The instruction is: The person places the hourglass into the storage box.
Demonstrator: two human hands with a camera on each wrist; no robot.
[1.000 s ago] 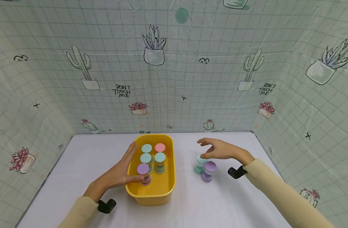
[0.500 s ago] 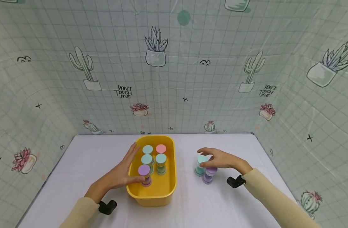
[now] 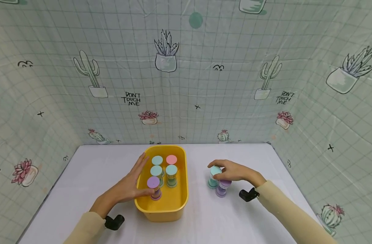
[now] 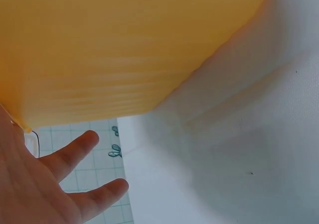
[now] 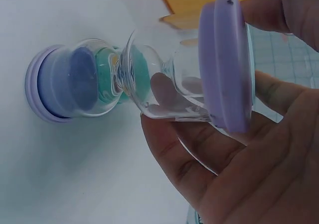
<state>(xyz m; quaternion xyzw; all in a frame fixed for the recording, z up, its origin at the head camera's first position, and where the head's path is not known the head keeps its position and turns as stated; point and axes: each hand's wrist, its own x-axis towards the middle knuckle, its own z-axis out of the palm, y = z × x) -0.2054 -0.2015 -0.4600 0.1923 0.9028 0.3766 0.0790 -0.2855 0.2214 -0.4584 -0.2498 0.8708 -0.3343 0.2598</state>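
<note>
My left hand (image 3: 123, 189) rests at the left rim of a yellow bin (image 3: 171, 200), its fingers spread and straight. The thumb reaches over that rim, its tip beside a purple-capped hourglass (image 3: 153, 182) inside. In the left wrist view two fingers (image 4: 75, 152) extend past the bin's outer wall. To the right of the bin, my right hand (image 3: 234, 170) pinches the top of a teal hourglass (image 3: 213, 183) between thumb and fingers. A second purple hourglass (image 3: 221, 190) stands upright right in front of it, under the hand; in the right wrist view its cap (image 5: 224, 64) partly hides the grip.
Inside the bin, behind the purple hourglass, stand several teal-capped ones (image 3: 171, 169) and a pink-capped one (image 3: 171, 159). The white table (image 3: 106, 162) meets a cactus-print cloth (image 3: 186, 101) at the back and sides.
My right hand has come down from above the two hourglasses, and its thumb and fingers now grip the teal one's top. The left hand stays at the bin.
</note>
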